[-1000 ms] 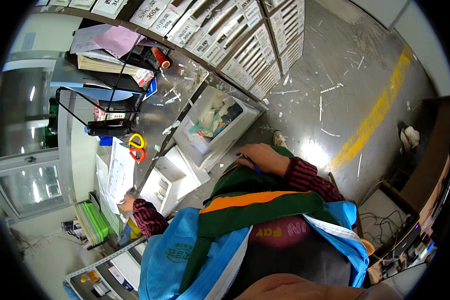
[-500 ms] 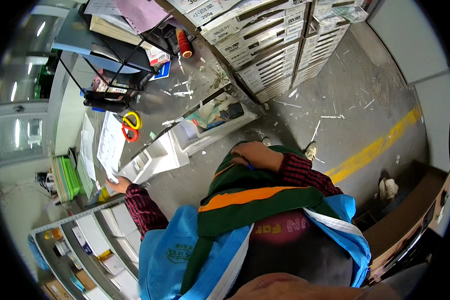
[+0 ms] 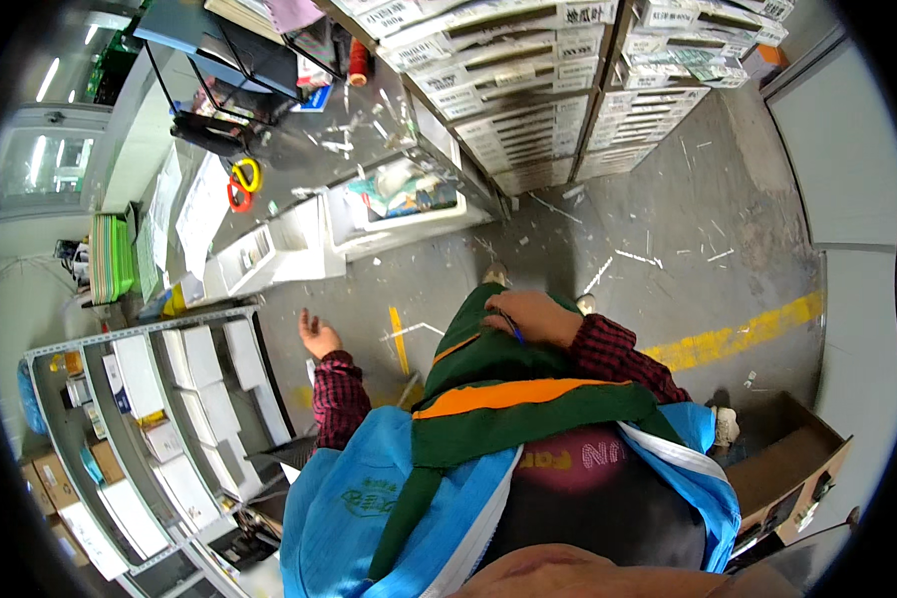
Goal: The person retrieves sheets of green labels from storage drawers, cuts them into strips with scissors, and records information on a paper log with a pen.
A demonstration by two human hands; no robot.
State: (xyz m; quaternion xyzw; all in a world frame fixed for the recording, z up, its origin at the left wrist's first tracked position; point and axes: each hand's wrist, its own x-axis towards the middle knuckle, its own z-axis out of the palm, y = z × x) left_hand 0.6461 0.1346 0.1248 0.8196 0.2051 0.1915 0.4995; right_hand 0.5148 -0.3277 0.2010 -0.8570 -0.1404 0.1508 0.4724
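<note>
My left hand [image 3: 319,335] is held out over the floor, beside the shelf rack, fingers apart and nothing in them. My right hand [image 3: 540,318] lies against the front of my green apron [image 3: 468,349], its fingers curled around a slim blue pen [image 3: 514,330]. White paper sheets [image 3: 201,214] lie on the desk [image 3: 314,164] at the left. Beside them rest scissors [image 3: 241,186] with red and yellow handles.
A metal rack [image 3: 154,339] with white boxes stands at lower left. Stacked labelled drawers [image 3: 528,80] rise ahead. An open bin [image 3: 399,214] sits by the desk. Paper scraps litter the floor [image 3: 658,239]. An open brown box [image 3: 792,439] stands at right.
My left hand has come away from the paper at the desk edge and swung right, over the floor. The view has turned, bringing more of the rack in. My right hand stays at the apron.
</note>
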